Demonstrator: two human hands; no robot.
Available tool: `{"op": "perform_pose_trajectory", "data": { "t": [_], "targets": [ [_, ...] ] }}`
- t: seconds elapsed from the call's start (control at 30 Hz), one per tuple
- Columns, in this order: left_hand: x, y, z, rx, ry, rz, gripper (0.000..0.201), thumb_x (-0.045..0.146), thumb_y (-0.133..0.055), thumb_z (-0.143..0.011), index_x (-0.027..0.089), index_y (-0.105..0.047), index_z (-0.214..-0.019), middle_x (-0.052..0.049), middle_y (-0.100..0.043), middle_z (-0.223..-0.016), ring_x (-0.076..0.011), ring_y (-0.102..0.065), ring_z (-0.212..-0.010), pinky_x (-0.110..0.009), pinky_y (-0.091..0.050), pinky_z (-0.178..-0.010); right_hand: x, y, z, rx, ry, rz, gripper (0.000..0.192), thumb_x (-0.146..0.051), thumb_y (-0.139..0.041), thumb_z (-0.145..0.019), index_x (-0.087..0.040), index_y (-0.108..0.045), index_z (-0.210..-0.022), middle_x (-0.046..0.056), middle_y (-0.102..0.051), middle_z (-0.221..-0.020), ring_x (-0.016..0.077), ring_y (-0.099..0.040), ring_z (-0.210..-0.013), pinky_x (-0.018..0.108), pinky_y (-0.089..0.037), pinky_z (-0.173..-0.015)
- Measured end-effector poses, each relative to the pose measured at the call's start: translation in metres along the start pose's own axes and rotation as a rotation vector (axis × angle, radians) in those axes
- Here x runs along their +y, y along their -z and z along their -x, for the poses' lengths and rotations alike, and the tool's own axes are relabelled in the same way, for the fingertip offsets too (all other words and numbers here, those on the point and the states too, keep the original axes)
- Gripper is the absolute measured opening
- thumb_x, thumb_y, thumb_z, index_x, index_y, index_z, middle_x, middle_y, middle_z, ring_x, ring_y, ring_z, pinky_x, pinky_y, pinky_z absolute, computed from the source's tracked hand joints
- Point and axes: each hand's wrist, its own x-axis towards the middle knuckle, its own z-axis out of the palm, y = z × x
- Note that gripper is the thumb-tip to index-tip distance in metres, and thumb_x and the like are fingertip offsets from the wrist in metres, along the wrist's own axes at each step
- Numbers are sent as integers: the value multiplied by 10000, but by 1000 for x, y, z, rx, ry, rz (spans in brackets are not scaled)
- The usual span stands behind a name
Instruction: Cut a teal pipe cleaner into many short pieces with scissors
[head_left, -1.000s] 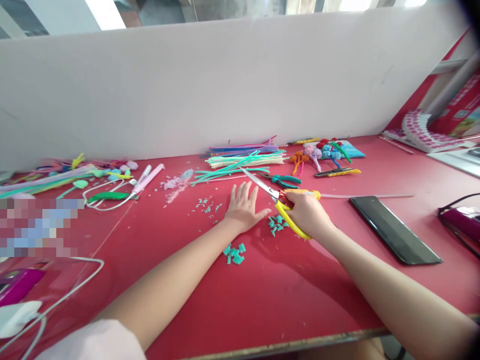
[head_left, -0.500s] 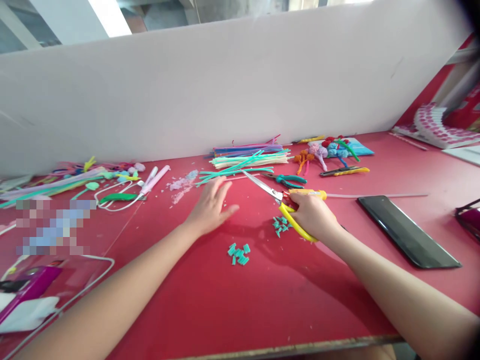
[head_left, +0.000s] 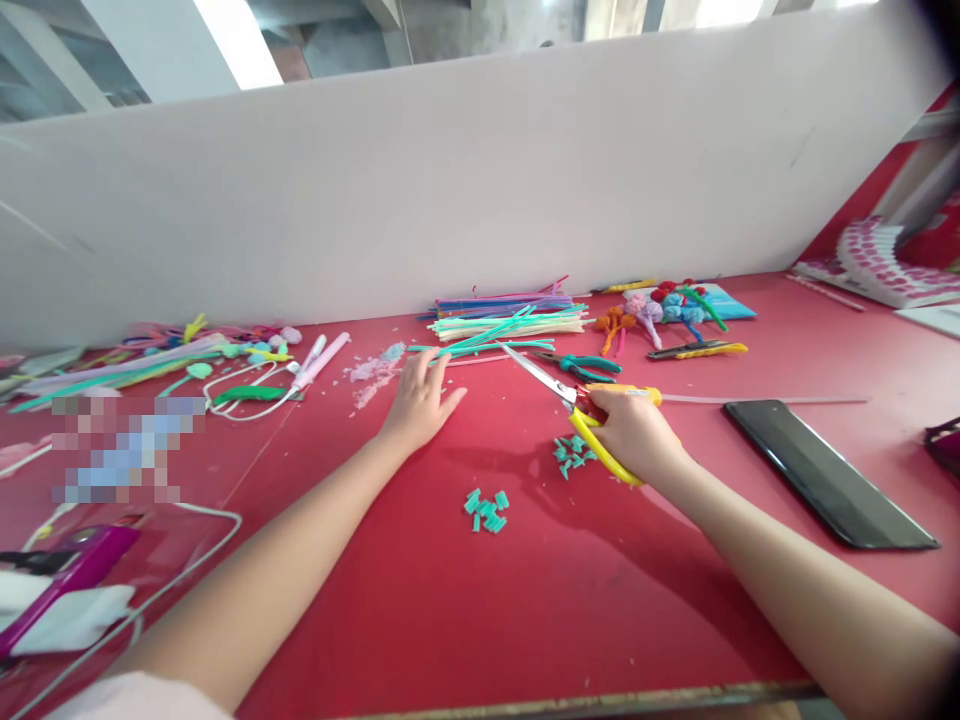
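My left hand (head_left: 421, 398) reaches over the red table with thumb and fingers apart. Its fingertips are at the near ends of some green pipe cleaners (head_left: 499, 332); whether they touch cannot be made out. My right hand (head_left: 641, 432) grips yellow-handled scissors (head_left: 559, 387), whose blades point up and left towards the bundle. Below the scissors lies a pile of small teal cut pieces (head_left: 574, 457). A second group of short teal pieces (head_left: 487, 511) sits nearer to me, between my forearms. Partly behind my right hand is a yellow-orange tool (head_left: 646, 394) with a long translucent stick.
Teal-handled pliers (head_left: 589, 366) lie beyond the scissors. A black phone (head_left: 825, 475) rests at the right. Pompom-like flowers (head_left: 645, 308) and a box cutter (head_left: 701, 350) are behind. Craft scraps, a pink-and-white tool (head_left: 322, 360) and cables occupy the left; a white partition (head_left: 480, 190) stands behind.
The whole view has shifted slightly, with things appearing a little further right and lower. My left hand stays close to the green pipe cleaners, and the scissors remain in my right hand.
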Motion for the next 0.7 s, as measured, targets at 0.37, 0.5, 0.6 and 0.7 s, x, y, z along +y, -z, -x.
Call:
{"op": "perform_pose_trajectory", "data": {
  "t": [0.37,0.5,0.6,0.7],
  "targets": [
    [64,63,31,-674,-122,552,187,191,-484,-743,206,-572,-907,-17,-556,-845,-117,-528,-695,-229,-412,-641,-6,0,0,-31,16,57,244,-371,-400,-732,-187,-542,-658,19,-545,-565,113,-404,-488,234,-192,-479],
    [87,64,37,-656,-326,449,191,152,-435,-784,202,-593,-879,-34,-551,-877,-128,-538,-761,-233,-396,-695,-5,-1,1,-29,28,64,246,-374,-412,-731,-185,-558,-671,27,-561,-573,122,-423,-506,234,-202,-487],
    [94,62,38,-657,-392,338,171,137,-418,-791,178,-584,-787,-45,-541,-813,-140,-541,-733,-241,-395,-674,-5,-2,2,-29,24,54,240,-368,-421,-728,-181,-568,-693,34,-572,-590,125,-438,-512,235,-205,-490],
    [93,61,38,-630,-325,321,134,130,-443,-763,176,-560,-718,-32,-538,-755,-139,-534,-695,-242,-392,-648,-5,-2,3,-24,29,48,248,-372,-412,-735,-183,-567,-695,34,-569,-591,126,-443,-519,232,-208,-491]
  ]
}}
